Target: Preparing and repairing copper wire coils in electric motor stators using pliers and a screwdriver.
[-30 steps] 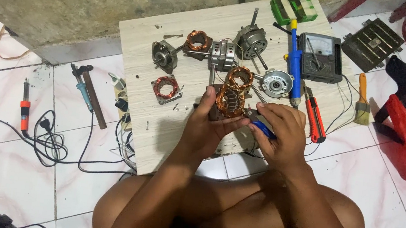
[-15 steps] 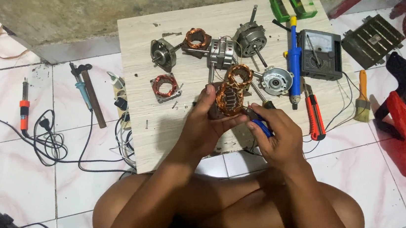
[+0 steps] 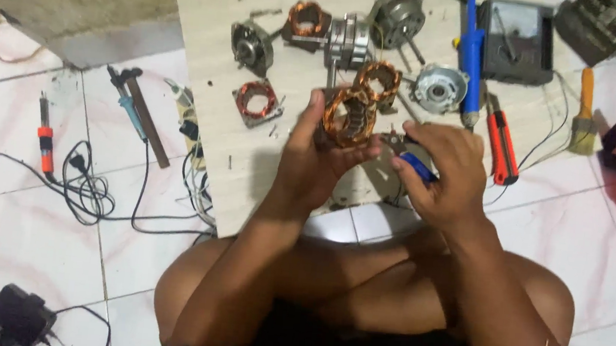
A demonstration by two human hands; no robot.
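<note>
Off to the left of the wooden board, a soldering iron with an orange grip lies on the tiles beside a tangle of black cable, and nearer the board lies a hammer. On the board sit a small copper coil and, behind it, a round motor cap. Above the board's near edge the left hand is closed around a copper-wound motor coil, thumb across its front. Just right of it the right hand grips a blue-handled tool, probably small pliers, its tip by the coil. Further right on the board lie a blue soldering iron and a red utility knife.
</note>
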